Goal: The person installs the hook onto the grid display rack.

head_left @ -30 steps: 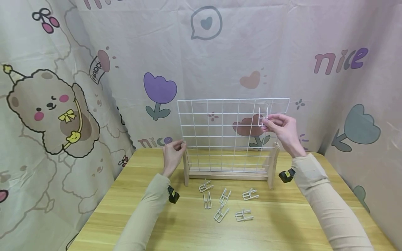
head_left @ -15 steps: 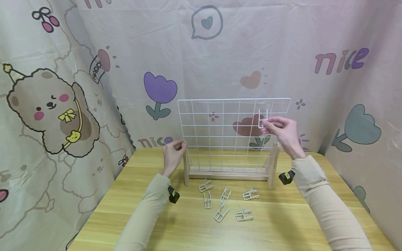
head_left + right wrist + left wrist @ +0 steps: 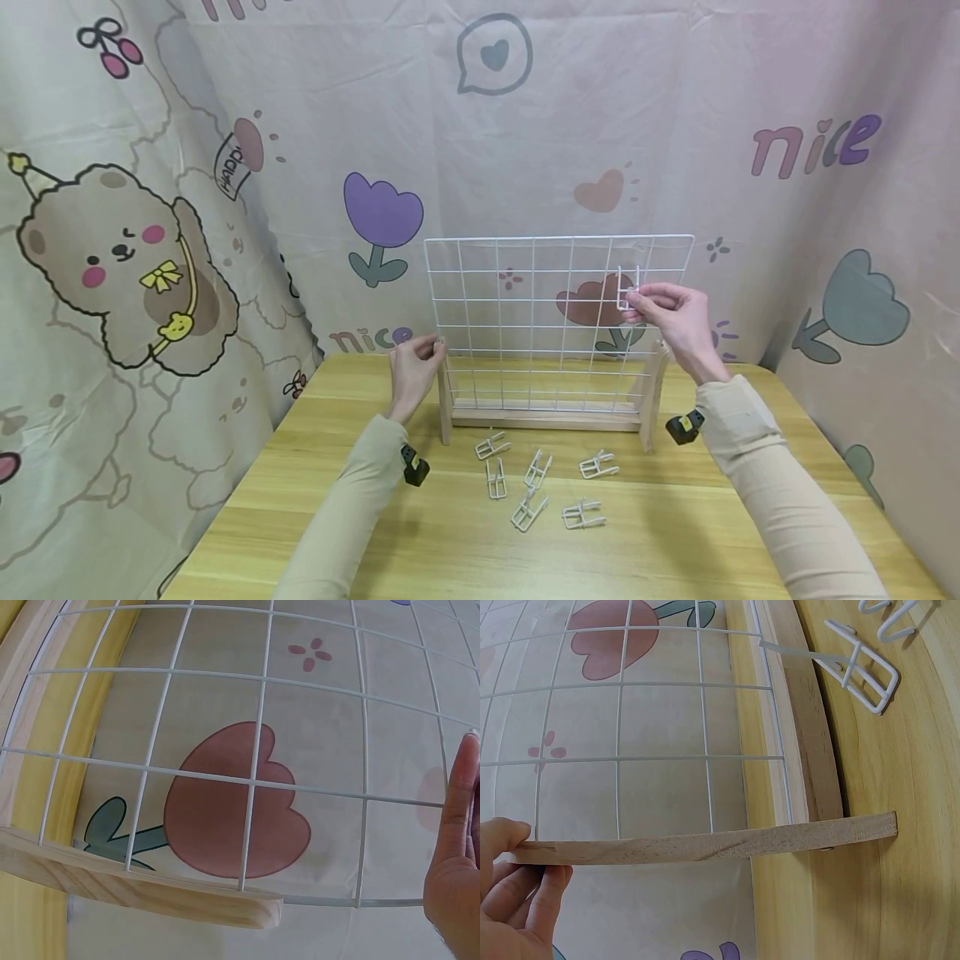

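A white wire grid panel (image 3: 532,300) stands upright in a wooden stand (image 3: 547,421). My left hand (image 3: 411,373) pinches the top of the stand's left post (image 3: 652,850), thumb on one side and fingers on the other. My right hand (image 3: 678,321) pinches the lower part of a white wire hook (image 3: 619,292) at the grid's upper right, prongs pointing up. Whether the hook hangs on a grid wire is too small to tell. In the right wrist view only part of the hand (image 3: 457,847) shows at the right edge; the hook is out of sight there.
Several loose white wire hooks (image 3: 582,517) lie on the wooden table (image 3: 450,550) in front of the stand. One hook (image 3: 866,671) lies close to the base bar. A patterned cloth (image 3: 480,150) hangs behind and at both sides.
My right hand has lowered slightly with the wire hook, which now sits a little lower against the grid. My left hand has stayed at the post.
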### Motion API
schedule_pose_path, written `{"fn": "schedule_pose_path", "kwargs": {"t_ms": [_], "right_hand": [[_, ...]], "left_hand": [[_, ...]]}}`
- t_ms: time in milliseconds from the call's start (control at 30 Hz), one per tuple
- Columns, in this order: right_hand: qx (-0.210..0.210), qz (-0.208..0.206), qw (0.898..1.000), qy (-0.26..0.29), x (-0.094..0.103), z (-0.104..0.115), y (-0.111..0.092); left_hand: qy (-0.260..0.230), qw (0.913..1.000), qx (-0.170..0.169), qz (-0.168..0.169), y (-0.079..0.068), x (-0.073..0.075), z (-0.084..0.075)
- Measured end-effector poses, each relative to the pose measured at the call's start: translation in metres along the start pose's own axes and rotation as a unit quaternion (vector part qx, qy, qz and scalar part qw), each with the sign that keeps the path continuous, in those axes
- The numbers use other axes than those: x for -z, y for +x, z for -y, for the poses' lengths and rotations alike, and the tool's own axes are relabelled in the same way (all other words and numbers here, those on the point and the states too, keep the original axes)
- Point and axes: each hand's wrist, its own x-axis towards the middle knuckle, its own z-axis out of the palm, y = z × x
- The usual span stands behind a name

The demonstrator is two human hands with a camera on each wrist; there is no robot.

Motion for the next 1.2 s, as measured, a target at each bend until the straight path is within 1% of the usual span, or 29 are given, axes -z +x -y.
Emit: {"fn": "schedule_pose_path", "kwargs": {"t_ms": [233,500,833,933,1200], "right_hand": [[0.003,-0.002,1.000,-0.004,0.0002,-0.0020,-0.0001],[0.006,0.002,1.000,0.004,0.0005,-0.0032,-0.0002],[0.009,-0.001,1.000,-0.003,-0.0007,-0.0035,-0.0013],[0.010,-0.003,1.000,-0.010,-0.0012,-0.0037,-0.0014],[0.006,-0.022,0.998,-0.050,-0.0033,-0.0038,-0.0031]], "left_hand": [[0.003,1.0000,-0.002,-0.001,0.0004,-0.0001,0.0008],[0.001,1.0000,-0.003,0.000,0.0000,0.0001,0.0011],[0.003,1.0000,-0.002,0.001,-0.0002,0.0006,0.0011],[0.003,1.0000,-0.001,0.001,0.0000,0.0005,0.0012],[0.005,1.0000,0.002,0.000,-0.0007,0.0010,-0.0006]]}}
